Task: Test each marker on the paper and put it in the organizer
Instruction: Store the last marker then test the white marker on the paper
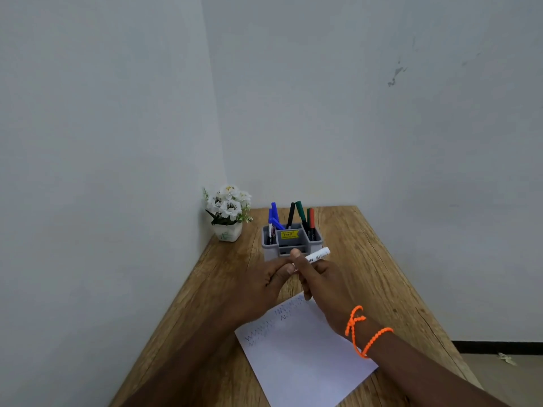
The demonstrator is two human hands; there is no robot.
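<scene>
Both hands meet above the wooden worktop, just near of the grey organizer. The right hand grips a white marker, its far end pointing up and right. The left hand pinches the marker's near end, which its fingers hide. Scribbled paper lies beneath the wrists. Blue, black, green and red markers stand in the organizer. A flower pot sits far left.
</scene>
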